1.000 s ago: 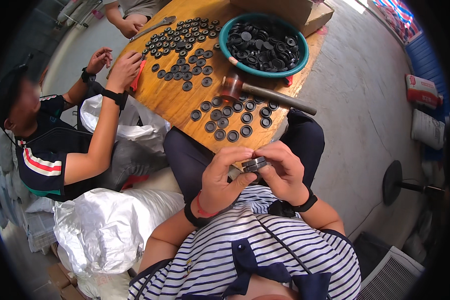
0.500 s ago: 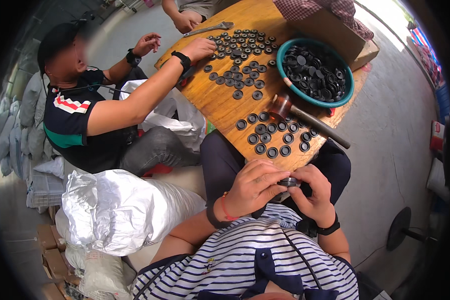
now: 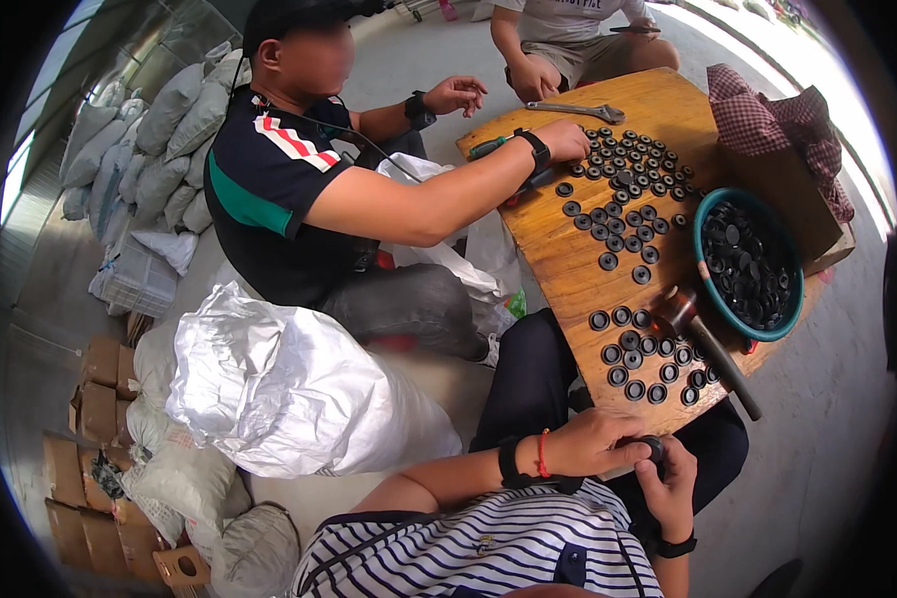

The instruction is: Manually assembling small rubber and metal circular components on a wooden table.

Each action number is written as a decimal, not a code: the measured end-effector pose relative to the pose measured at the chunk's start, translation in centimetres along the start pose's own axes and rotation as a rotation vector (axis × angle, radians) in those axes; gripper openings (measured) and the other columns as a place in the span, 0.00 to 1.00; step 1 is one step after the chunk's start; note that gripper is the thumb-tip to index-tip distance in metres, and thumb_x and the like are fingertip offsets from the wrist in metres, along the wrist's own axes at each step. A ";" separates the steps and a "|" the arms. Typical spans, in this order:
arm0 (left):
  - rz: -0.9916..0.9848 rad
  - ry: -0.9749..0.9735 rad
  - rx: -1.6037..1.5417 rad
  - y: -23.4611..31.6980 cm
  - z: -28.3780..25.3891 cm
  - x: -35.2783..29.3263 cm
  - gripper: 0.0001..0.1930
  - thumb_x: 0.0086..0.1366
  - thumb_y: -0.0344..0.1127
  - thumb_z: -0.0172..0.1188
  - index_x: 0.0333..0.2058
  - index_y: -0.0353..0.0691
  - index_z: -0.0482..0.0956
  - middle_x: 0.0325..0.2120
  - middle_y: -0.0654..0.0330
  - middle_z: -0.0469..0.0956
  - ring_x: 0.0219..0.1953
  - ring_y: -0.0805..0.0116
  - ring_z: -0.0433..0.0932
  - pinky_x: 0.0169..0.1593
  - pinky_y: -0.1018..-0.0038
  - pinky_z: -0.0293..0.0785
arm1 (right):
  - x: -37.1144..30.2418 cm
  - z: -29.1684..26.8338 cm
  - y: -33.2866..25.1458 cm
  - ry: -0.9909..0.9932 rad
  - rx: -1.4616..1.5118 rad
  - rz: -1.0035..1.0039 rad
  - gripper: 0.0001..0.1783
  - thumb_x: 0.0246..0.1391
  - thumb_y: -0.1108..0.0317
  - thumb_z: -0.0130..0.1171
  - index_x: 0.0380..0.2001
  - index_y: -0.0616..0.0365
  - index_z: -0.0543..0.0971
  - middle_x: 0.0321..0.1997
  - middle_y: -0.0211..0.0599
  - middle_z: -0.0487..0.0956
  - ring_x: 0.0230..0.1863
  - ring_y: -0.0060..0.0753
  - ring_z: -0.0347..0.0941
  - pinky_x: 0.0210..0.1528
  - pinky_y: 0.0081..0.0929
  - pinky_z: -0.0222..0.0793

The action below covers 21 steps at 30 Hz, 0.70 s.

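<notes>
Just off the near edge of the wooden table [image 3: 593, 371], my left hand [image 3: 596, 444] and my right hand [image 3: 672, 483] meet around a small black round disc [image 3: 653, 447]. Fingertips and thumbs of both hands pinch it, covering part of its rim. Ahead of my hands, several black ringed discs [image 3: 636, 391] lie flat in a loose cluster. A mallet [image 3: 676, 311] with a brown head rests beside them, its dark handle pointing toward me over the table's right edge. Farther off are more black discs [image 3: 616, 227] and a group with metallic-looking centres [image 3: 636, 159].
A teal basin [image 3: 705, 282] of black discs stands at the table's right, by a cardboard box [image 3: 779, 189]. An adjustable wrench [image 3: 578, 112] lies at the far edge. One co-worker's hand [image 3: 565, 143] reaches among the discs; another person sits beyond. A white sack [image 3: 309, 389] stands at my left.
The view has swung to the left, so the table appears farther right. My hands still pinch the disc, which now shows tilted rather than edge-on. The co-worker's hand stays among the far discs.
</notes>
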<state>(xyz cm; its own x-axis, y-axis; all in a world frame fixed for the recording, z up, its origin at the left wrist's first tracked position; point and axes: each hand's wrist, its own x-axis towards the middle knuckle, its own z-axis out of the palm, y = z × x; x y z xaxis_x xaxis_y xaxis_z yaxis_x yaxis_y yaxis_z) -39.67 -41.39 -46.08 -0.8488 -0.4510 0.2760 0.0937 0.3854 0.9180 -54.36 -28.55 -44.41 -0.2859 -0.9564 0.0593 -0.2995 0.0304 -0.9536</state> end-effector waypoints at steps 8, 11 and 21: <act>-0.130 -0.041 -0.379 -0.8 0.4 -0.2 0.20 0.71 0.46 0.51 0.25 0.36 0.72 0.17 0.61 0.68 0.20 0.73 0.67 0.25 0.75 0.63 | 0.5 0.3 2.8 -0.136 0.303 0.163 0.18 0.54 0.57 0.63 0.27 0.64 0.75 0.21 0.27 0.72 0.25 0.16 0.64 0.28 0.18 0.59; -0.160 -0.080 -0.448 -1.2 0.1 0.0 0.21 0.73 0.47 0.48 0.26 0.36 0.73 0.16 0.64 0.69 0.19 0.77 0.66 0.25 0.77 0.63 | 0.9 0.5 3.2 -0.127 0.359 0.185 0.18 0.55 0.56 0.62 0.27 0.63 0.75 0.21 0.25 0.72 0.25 0.14 0.63 0.27 0.16 0.58; -0.294 -0.118 -0.533 -3.6 1.5 0.6 0.21 0.74 0.48 0.44 0.32 0.34 0.74 0.18 0.66 0.69 0.19 0.81 0.66 0.23 0.81 0.63 | 2.2 0.0 3.8 -0.199 0.402 0.259 0.24 0.61 0.50 0.56 0.23 0.61 0.74 0.17 0.25 0.70 0.18 0.15 0.63 0.21 0.16 0.54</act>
<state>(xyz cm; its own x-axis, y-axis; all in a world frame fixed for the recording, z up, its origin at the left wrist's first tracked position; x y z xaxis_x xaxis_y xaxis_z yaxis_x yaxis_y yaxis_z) -41.36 -41.82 -49.62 -0.9276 -0.3733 -0.0150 0.0687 -0.2100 0.9753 -56.12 -30.56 -47.92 -0.1135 -0.9702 -0.2141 0.1431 0.1972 -0.9699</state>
